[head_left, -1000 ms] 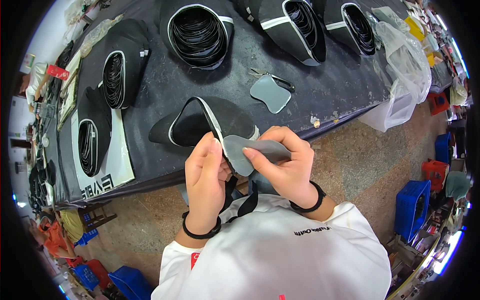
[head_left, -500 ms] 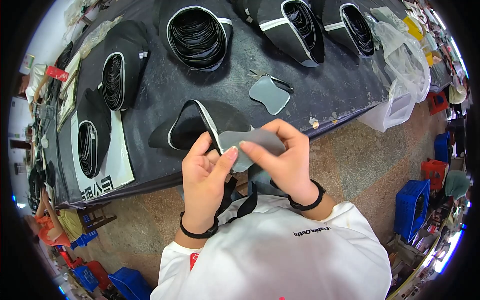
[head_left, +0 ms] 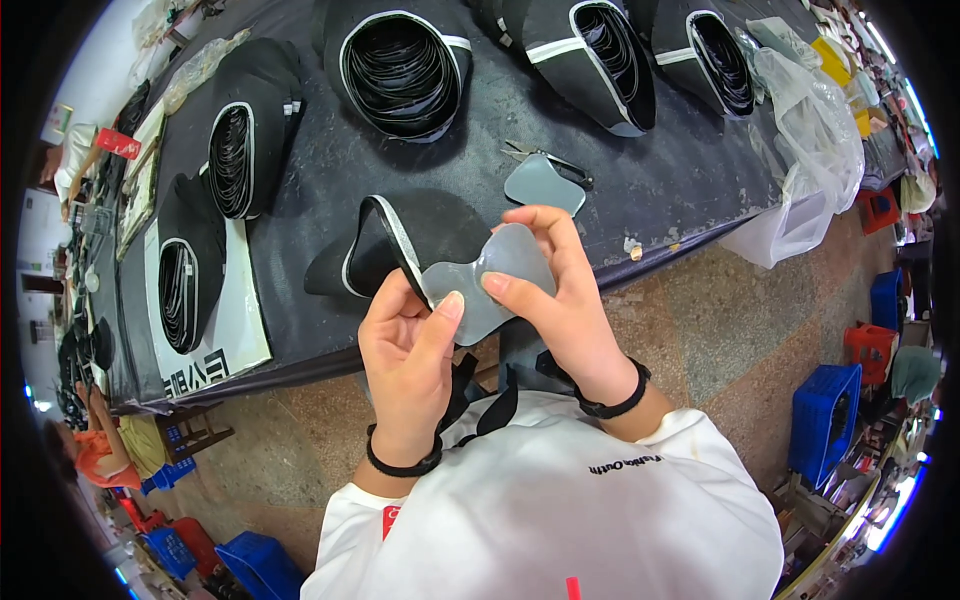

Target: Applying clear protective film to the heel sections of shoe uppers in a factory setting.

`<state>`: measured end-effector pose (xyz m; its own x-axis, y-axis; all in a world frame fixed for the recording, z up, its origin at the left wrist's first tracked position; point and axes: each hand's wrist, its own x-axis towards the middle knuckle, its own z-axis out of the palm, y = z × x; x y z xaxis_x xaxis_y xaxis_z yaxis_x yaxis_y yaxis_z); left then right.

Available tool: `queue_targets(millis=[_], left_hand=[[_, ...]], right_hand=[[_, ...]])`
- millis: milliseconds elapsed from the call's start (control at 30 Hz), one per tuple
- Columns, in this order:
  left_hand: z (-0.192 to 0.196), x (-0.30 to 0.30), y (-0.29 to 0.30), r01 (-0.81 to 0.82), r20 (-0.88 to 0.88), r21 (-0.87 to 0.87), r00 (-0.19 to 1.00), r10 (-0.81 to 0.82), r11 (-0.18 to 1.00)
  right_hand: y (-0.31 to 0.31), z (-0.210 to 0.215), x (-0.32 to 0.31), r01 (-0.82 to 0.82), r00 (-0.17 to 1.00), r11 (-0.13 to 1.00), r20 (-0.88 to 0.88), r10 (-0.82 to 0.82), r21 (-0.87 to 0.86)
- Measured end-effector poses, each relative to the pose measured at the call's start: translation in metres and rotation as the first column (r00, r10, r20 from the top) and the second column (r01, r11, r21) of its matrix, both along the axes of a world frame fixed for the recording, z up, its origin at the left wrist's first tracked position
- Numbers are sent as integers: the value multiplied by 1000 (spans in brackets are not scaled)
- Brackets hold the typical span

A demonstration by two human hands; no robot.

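Between my two hands is a thin grey sheet piece [head_left: 462,325] with a wavy, butterfly-like outline. My left hand [head_left: 407,355] is closed, its thumb pressed on the sheet's left part, close to the corner of a black curved piece [head_left: 440,222]. Whether those fingers also grip that black piece is hidden. My right hand [head_left: 562,325] pinches the sheet's right half, thumb on top and fingers behind. The black piece has a whitish strip along its edge and lies curled on the table just beyond my hands. Further off, more grey sheet pieces [head_left: 545,185] lie beside small black-handled snips [head_left: 575,175].
Several nested stacks of black pieces, such as a round stack [head_left: 400,75], stand on the dark table [head_left: 300,215]. Clear plastic bags [head_left: 815,130] hang over its right edge. Blue crates [head_left: 825,415] stand on the floor. At far left, another person [head_left: 105,455] sits in orange.
My right hand has turned the grey sheet's right half upward, so more of its face shows. My left thumb and the black piece have shifted slightly.
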<state>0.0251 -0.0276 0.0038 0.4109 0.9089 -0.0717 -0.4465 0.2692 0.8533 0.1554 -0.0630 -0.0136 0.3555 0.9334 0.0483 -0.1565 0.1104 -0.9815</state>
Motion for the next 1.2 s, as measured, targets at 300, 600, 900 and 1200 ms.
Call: queue_targets(millis=[300, 600, 900, 1200], left_hand=[[-2, 0, 2, -12, -2, 20, 1000, 12, 1000], [-3, -7, 6, -7, 128, -10, 992, 8, 1000], [-10, -9, 0, 178, -328, 507, 945, -3, 844], [-6, -13, 6, 112, -492, 365, 866, 90, 924]], right_hand=[[3, 9, 5, -105, 888, 994, -448, 105, 25], [-4, 3, 6, -122, 808, 973, -550, 212, 196], [2, -6, -3, -62, 540, 998, -841, 32, -2], [-9, 16, 10, 70, 328, 877, 819, -470, 475]])
